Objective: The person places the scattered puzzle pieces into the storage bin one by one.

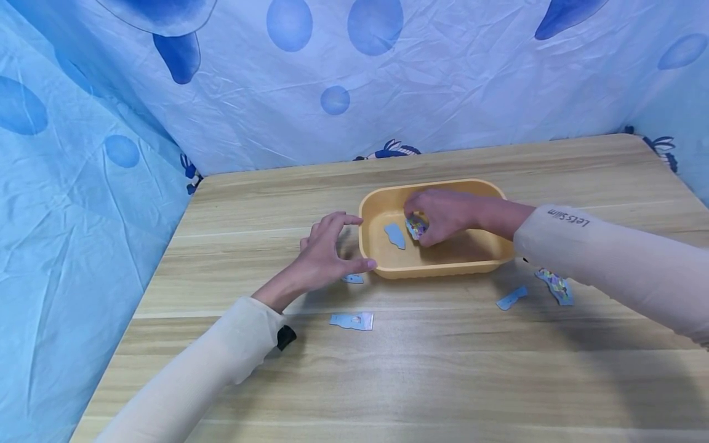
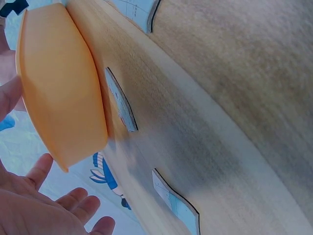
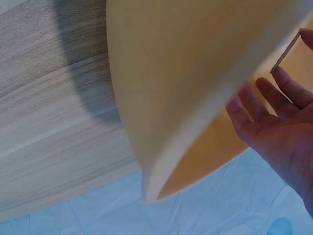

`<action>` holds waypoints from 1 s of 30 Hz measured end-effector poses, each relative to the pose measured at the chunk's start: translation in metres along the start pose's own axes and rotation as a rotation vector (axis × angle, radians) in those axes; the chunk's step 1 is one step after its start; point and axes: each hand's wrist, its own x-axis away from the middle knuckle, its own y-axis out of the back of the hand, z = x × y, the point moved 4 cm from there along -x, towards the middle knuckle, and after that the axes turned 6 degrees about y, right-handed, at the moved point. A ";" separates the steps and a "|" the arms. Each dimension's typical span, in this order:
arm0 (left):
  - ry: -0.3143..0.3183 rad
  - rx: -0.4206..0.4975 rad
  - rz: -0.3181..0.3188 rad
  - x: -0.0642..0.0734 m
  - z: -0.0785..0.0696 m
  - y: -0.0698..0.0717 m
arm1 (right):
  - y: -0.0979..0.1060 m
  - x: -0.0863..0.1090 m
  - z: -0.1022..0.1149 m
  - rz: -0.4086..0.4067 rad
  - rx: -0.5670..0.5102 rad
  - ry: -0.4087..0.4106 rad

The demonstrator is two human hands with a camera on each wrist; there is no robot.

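Note:
A yellow-orange plastic basket point(image 1: 437, 269) stands on the wooden table. Inside it my right hand point(image 1: 445, 215) pinches a multicoloured puzzle piece point(image 1: 416, 226) between thumb and fingers; the right wrist view shows that piece point(image 3: 285, 53) edge-on. Close by, a light-blue puzzle piece point(image 1: 396, 235) lies on the basket floor. My left hand point(image 1: 327, 255) is at the basket's left end, thumb and index finger spread along the rim, its other fingers off to the side. Under the left thumb a blue puzzle piece point(image 1: 352, 279) shows in part.
Nearer the front lies another pale-blue puzzle piece point(image 1: 352, 320). Right of the basket are a small blue piece point(image 1: 512, 298) and a patterned piece point(image 1: 556, 287), partly beneath my right sleeve point(image 1: 604, 258). A blue printed cloth point(image 1: 421, 92) hangs behind the table point(image 1: 443, 369).

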 end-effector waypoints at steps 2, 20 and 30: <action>-0.002 -0.003 -0.002 0.000 0.000 0.000 | -0.001 -0.001 0.000 0.003 0.000 0.000; -0.005 -0.015 -0.006 0.001 -0.002 0.001 | -0.006 -0.008 0.002 0.032 0.109 0.010; 0.004 -0.011 0.002 0.001 -0.001 0.001 | -0.009 -0.006 0.002 0.049 0.185 0.008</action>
